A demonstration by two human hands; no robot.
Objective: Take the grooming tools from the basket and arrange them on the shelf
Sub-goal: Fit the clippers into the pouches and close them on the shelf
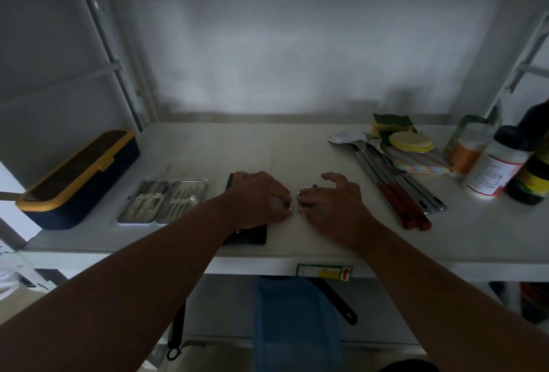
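**Both hands down on the white shelf, fiddling with small metal tools**

So both hands are at the middle of the white shelf (pixel 297 145). The left hand (pixel 258 197) lies palm down over a flat black case (pixel 252 235), fingers curled, with something small and shiny at the fingertips; too dark and blurry to name, and I can't tell if it's actually pinched. The right hand (pixel 329 202) is just beside it, fingers bent and a bit spread, thumb lifted, resting on a small silver tool (pixel 300 200) that looks like a nail clipper. Whether the fingers clamp it or just lie on it I honestly can't tell.

Left of the black case there's an open manicure kit (pixel 162 200), a metal case laid flat with little tools strapped in both halves. Further left, a navy box with a yellow rim (pixel 78 181).

On the right side: metal spatulas with reddish handles (pixel 395 190), scrub sponges (pixel 392 125), a round yellow pad (pixel 408 140) on a striped cloth (pixel 421 165), then jars and bottles (pixel 499 169) at the far edge.

Below the shelf something blue (pixel 294 324) hangs, plus a dark pan handle (pixel 341 303).
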